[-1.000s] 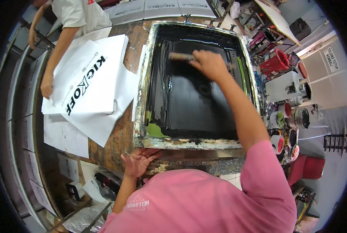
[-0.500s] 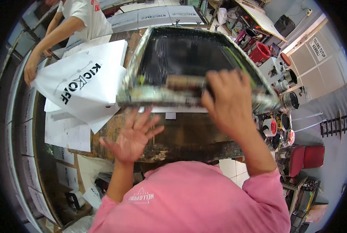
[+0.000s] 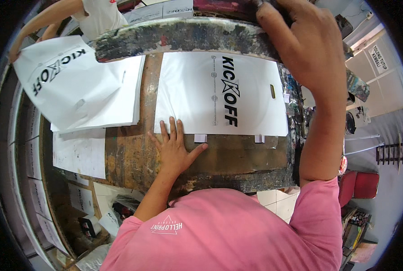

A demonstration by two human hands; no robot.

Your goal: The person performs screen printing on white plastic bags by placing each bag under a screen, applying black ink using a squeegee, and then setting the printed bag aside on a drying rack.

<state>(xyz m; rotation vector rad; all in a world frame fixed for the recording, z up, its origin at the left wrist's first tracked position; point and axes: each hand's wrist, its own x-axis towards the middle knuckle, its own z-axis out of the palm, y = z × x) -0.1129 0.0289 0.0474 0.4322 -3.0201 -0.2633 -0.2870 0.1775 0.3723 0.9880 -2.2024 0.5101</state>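
Note:
A paint-crusted screen-printing frame (image 3: 183,40) is tilted up at the far side of the table, its near edge raised. My right hand (image 3: 305,45) is closed at that frame's right end, with the fingertips partly cut off by the top of the view. Beneath the frame lies a flat white plastic bag (image 3: 183,95) with a black print and a slot handle at its right. My left hand (image 3: 173,147) is open, fingers spread, its fingertips on the bag's near left edge and its palm over the worn table (image 3: 129,158).
To the left, a co-worker's hand (image 3: 14,53) lifts a printed white bag (image 3: 52,72) over a stack of white sheets (image 3: 120,108). Small white tabs (image 3: 200,138) line the bag's near edge. A red chair (image 3: 364,184) stands at the right.
The screen frame has swung up, uncovering the printed bag. My right hand has risen away from me with it. My left hand has come down onto the bag's edge. The co-worker's bag has shifted left.

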